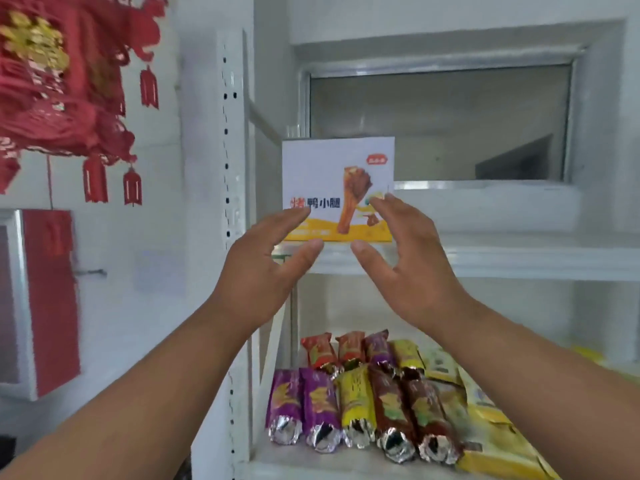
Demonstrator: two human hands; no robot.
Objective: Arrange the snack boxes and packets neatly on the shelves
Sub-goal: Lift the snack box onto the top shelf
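A white and yellow snack box [332, 174] with a drumstick picture stands upright at the left end of the upper shelf [485, 261]. My left hand [266, 268] is raised in front of the box's lower left corner, fingers spread. My right hand [408, 258] is at its lower right corner, fingers apart, fingertips at or just off the box face. Neither hand holds anything. On the lower shelf [311, 462] lie two rows of foil-ended snack packets [356, 403] in purple, yellow and red.
Flat yellow packets [498, 445] lie to the right of the foil ones. A white perforated shelf post [228, 168] rises at the left. Behind the upper shelf is a recessed window [440, 123]. Red paper decorations [62, 88] hang on the left wall.
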